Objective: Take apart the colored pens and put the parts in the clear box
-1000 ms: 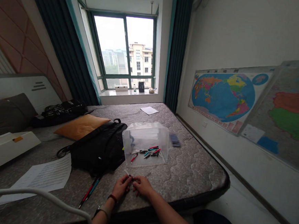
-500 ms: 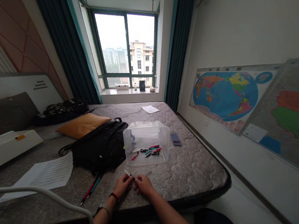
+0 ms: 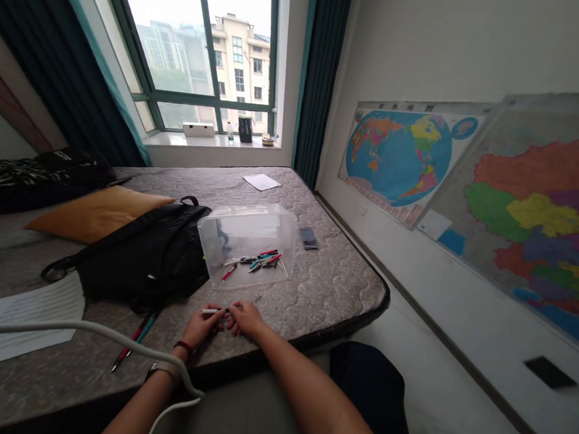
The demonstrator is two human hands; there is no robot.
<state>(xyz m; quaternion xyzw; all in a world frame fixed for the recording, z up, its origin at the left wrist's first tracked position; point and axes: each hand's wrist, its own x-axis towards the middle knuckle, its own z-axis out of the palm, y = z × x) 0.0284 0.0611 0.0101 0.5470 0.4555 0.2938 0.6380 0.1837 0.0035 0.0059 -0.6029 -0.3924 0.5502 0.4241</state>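
1. A white pen barrel, slim and smooth, sits at lower centre, close to the near edge of the quilted grey mattress, with bare mattress to the right.
2. Just above it, a clear plastic box holds a loose heap of coloured pens.
3. A black fabric backpack lies against the box's left side; two pens lie just beside the left hand.
4. The left hand and right hand are together, fingers curled, pinching the barrel between them.
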